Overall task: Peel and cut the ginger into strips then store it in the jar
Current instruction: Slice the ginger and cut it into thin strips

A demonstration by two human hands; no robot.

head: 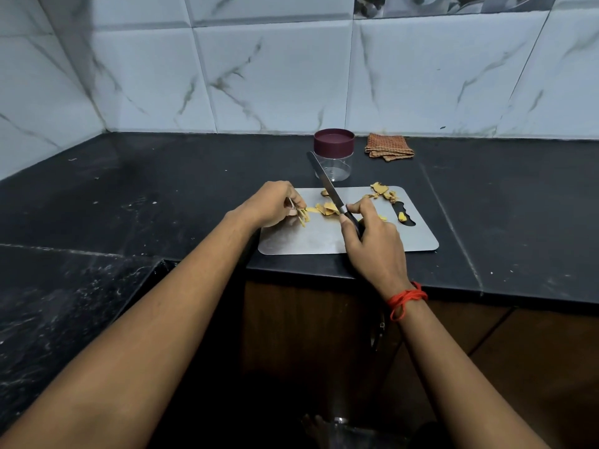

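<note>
On a steel cutting board (324,238) lie yellow ginger slices (327,209) near the middle and thin ginger strips (77,218) at its left end. My left hand (275,204) pinches those strips with curled fingertips. My right hand (372,234) grips the dark handle of a knife (327,186), whose blade points away over the slices toward the jar. Ginger peels (384,191) are heaped at the board's far right, with one small piece (402,217) in the handle slot. A clear jar (334,155) with a maroon lid on stands just behind the board.
A folded orange checked cloth (389,147) lies by the tiled wall, right of the jar. The black stone counter (162,196) runs left and turns a corner toward me. Wooden cabinet doors (324,335) sit below the counter edge.
</note>
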